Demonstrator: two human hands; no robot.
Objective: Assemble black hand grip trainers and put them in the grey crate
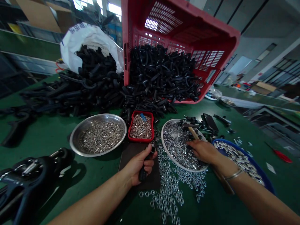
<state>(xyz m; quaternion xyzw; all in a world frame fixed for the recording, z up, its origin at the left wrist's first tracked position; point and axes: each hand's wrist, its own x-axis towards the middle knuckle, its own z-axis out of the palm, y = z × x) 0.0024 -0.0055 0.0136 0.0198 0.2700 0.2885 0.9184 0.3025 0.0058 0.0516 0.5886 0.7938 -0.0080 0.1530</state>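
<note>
My left hand (142, 165) is closed around a black plastic handle-like part (142, 173) with a metal ring at its upper end. It is above a dark flat pad (127, 156). My right hand (202, 150) reaches into a white round tray (164, 141) of small shiny metal pieces, its fingertips bent down among them and partly hidden. A hammer with a wooden handle (193, 133) lies across this tray, passing beneath my right hand and wrist. Loose metal nuts (167, 184) are spread over the green table between my hands.
A steel bowl (74, 142) and a red bin (153, 134) hold small metal parts; a screwdriver (144, 118) lies in the bin. A tipped red crate (126, 56) and white sack (70, 47) spill black parts. Black clamps (30, 181) lie left, a blue tray (267, 182) right.
</note>
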